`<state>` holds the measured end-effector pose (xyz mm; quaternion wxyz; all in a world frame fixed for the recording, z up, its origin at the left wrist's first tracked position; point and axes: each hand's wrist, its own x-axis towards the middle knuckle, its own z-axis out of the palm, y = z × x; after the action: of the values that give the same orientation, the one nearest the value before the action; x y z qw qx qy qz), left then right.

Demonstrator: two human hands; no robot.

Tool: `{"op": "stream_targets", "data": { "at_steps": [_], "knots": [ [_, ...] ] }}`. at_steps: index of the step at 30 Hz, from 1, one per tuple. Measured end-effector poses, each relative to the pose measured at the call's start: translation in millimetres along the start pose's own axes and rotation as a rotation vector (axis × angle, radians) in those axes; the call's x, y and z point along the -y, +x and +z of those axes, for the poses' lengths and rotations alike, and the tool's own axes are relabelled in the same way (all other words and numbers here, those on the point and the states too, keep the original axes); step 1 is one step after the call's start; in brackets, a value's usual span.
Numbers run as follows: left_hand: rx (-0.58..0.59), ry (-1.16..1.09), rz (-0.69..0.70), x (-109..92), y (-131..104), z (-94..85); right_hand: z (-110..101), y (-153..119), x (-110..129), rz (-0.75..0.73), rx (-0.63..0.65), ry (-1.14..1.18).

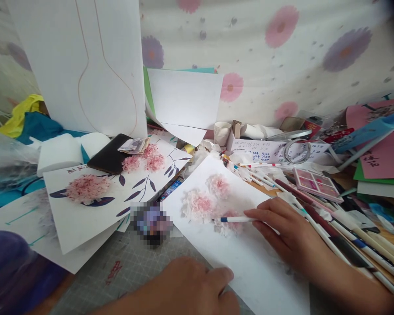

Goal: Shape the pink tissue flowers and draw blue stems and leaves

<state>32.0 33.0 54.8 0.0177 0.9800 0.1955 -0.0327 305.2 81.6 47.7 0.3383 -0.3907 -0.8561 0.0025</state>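
Observation:
My right hand (282,227) pinches a slim white brush (239,219) with a blue band and a dark tip. Its tip points left, at the lower of three pale pink, ruffled flowers. They sit on a white sheet of paper (249,271): a paler flower (197,204) on the left, another flower (218,186) at the top, and the lower flower (228,228) partly behind the brush. At the bottom, my left hand (193,284) rests against the sheet's left edge, fingers loosely bent and apart, with nothing visible in them.
Left lies a sheet with pink flowers and dark leaves (134,183), bearing a black wallet (107,153) with banknotes. A pink palette (317,184) and several brushes (344,232) crowd the right. Paper cups (222,132) stand behind. A grey cutting mat (95,280) lies beneath.

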Motion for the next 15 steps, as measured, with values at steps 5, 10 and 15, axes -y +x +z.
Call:
{"op": "stream_targets", "data": {
  "at_steps": [5,10,15],
  "knots": [
    [-0.088,-0.011,-0.020,1.0,-3.4,7.8,0.2,0.2,0.1,0.029,-0.047,-0.014],
    [-0.056,0.005,-0.015,0.5,-2.8,5.3,0.9,-0.5,0.5,0.013,0.004,0.002],
    [-0.049,0.007,-0.019,-0.1,-2.0,1.7,-0.3,-2.9,-2.5,0.030,-0.038,0.015]
  ]
}}
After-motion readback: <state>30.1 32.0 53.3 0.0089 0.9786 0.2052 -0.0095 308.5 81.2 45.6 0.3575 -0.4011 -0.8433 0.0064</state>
